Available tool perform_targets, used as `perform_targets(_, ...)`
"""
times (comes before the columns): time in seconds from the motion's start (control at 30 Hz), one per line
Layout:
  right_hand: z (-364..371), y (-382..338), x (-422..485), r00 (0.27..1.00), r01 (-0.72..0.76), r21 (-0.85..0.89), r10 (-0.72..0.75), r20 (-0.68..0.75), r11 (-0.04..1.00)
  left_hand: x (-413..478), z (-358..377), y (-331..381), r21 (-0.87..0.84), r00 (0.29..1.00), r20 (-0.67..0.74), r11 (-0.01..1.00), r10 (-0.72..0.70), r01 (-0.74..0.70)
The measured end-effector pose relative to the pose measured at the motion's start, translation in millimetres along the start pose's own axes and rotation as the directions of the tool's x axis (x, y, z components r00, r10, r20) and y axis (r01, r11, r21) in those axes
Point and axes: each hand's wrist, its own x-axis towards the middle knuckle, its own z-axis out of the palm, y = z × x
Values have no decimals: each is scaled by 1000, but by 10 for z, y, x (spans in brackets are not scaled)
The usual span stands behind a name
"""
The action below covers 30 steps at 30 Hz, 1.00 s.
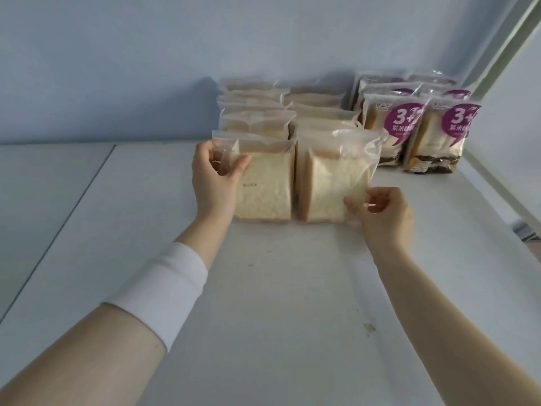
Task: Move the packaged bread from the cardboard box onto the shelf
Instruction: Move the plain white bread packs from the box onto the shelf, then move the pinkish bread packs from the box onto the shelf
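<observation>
Gripping left bread pack [269, 189] in left hand [216, 177], pinching right bread pack [330, 183] by a corner in right hand [380, 209]; could topple either upright if released leaning.

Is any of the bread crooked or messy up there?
Yes. The front right bread bag stands twisted, its top crumpled, while the front left bread bag faces straight. The right hand pinches the twisted bag's lower corner. A small brownish smudge marks the shelf nearer the camera.
</observation>
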Motion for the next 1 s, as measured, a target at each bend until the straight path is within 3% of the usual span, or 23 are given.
perform_targets(0.13, -80, -114, -139, 996, 55, -166, -42, 83, 985, -42, -58, 134, 8, 995, 50, 996, -91, 90)
perform_targets(0.2, -191, -178, -245, 987, 78, -302, -31, 156, 950, -100, -115, 204, 95, 996, 64, 994, -69, 62)
perform_targets(0.27, -334, -204, -405, 986, 75, -370, -14, 166, 926, -229, -185, 291, 293, 996, 61, 953, 60, -76)
perform_targets(0.33, -506, -198, -607, 988, 75, -432, -10, 151, 899, -438, -219, 412, 426, 956, 150, 857, 250, -291)
perform_targets(0.4, -746, -144, -851, 990, 84, -532, -10, 140, 843, -735, -195, 556, 455, 825, 375, 691, 424, -562)
perform_targets(0.47, -1083, -43, -1100, 992, 97, -618, -24, 125, 780, -1114, -72, 752, 382, 614, 620, 495, 489, -780)
perform_targets(0.53, -1505, 97, -1332, 995, 91, -696, -34, 96, 712, -1557, 135, 991, 274, 425, 776, 357, 467, -893)
perform_targets(0.63, -2257, 414, -1645, 1000, 22, -797, -13, 17, 603, -2347, 542, 1337, 122, 199, 891, 208, 408, -971)
perform_targets(0.73, -3118, 860, -1990, 998, -54, -871, 41, -38, 489, -3333, 968, 1630, -55, 7, 928, 155, 374, -986)
perform_targets(0.83, -3953, 1446, -2453, 979, -159, -903, 184, -91, 398, -4460, 1336, 1762, -179, -127, 949, 163, 290, -970)
perform_targets(1.0, -4962, 2535, -3353, 836, -450, -833, 480, -266, 321, -6074, 1769, 1559, -330, -313, 942, 176, 118, -927)
